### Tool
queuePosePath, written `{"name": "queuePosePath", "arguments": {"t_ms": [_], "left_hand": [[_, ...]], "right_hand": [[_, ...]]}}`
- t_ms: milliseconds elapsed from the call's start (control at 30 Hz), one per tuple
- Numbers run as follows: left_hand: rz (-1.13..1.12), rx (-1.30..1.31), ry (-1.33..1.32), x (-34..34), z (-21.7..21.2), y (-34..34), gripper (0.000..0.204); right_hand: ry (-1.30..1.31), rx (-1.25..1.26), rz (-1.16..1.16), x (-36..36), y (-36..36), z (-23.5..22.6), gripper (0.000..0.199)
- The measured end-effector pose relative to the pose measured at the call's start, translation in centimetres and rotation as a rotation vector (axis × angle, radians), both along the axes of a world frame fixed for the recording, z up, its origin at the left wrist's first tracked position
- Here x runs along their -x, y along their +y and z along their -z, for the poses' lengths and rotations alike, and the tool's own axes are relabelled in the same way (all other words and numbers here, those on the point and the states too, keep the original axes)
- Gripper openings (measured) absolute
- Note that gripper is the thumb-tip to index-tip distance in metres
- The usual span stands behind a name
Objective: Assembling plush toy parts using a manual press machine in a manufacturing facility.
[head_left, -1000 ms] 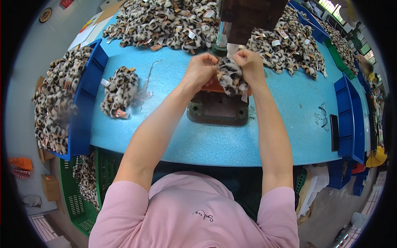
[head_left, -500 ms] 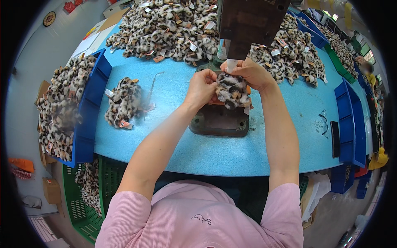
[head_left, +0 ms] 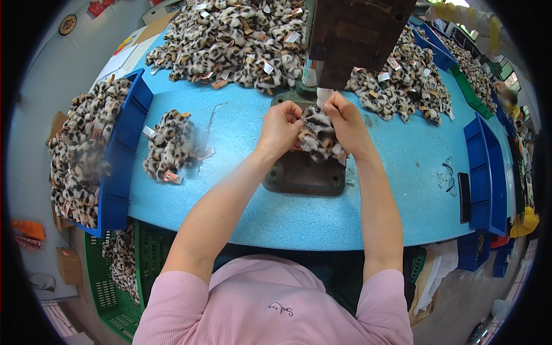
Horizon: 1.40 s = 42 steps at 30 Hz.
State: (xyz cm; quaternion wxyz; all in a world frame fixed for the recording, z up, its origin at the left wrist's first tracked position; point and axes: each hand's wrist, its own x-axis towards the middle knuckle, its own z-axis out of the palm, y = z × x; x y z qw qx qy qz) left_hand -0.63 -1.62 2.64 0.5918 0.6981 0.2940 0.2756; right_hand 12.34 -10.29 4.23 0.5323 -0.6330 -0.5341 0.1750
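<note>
A spotted furry plush piece point(head_left: 317, 138), white, black and tan, is held upright between my hands at a dark bench press point(head_left: 356, 43). My left hand point(head_left: 278, 129) pinches its left side with closed fingers. From the right, my right hand point(head_left: 349, 125) grips its upper right edge, thumb and fingers together. A small dark round spot shows at the top of the plush, just below the press's white tip point(head_left: 325, 96). Under the plush lies the press's dark green base point(head_left: 305, 183). My fingertips are partly hidden, and the plush covers whatever lies beneath it.
Large heaps of tagged plush pieces point(head_left: 230, 43) lie at the back. A small plush pile point(head_left: 169, 146) sits left of the press. Blue bins point(head_left: 123, 167) flank the table. On the right are eyeglasses point(head_left: 448, 175) and a black phone point(head_left: 464, 198). A green crate point(head_left: 109, 287) stands below left.
My right hand has drawn back from the press tip toward me, its fingers now on the plush's upper right. The plush has shifted slightly nearer and left. My left hand keeps its pinch.
</note>
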Motion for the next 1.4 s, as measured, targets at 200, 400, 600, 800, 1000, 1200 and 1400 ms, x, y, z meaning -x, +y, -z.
{"name": "queuePosePath", "arguments": {"t_ms": [200,400,600,800,1000,1200,1400], "left_hand": [[0.011,0.053,0.042,0.1,-0.2,-0.1,0.007],[0.046,0.084,0.052,-0.4,-0.4,0.0,0.007],[0.035,0.125,0.023,0.1,-0.7,0.3,0.007],[-0.022,0.096,0.03,0.0,0.3,0.6,0.003],[0.006,0.308,-0.104,1.5,-2.1,-1.4,0.018],[0.104,0.18,-0.359,4.1,-6.1,-3.8,0.016],[-0.113,-0.181,0.135,13.4,-6.0,3.9,0.021]], "right_hand": [[0.129,-0.023,-0.004,0.1,0.1,1.1,0.015],[0.181,-0.253,0.29,-3.8,-2.2,-2.5,0.021],[-0.752,-0.775,0.536,-0.6,-13.5,-15.2,0.025],[-0.059,-1.02,-0.131,5.2,-16.2,-7.8,0.038],[0.055,-0.099,0.385,-0.6,-9.0,-5.0,0.032],[-0.088,-0.347,0.14,7.0,-4.0,-2.9,0.034],[0.078,-0.195,0.336,-9.4,-0.6,-0.7,0.022]]}}
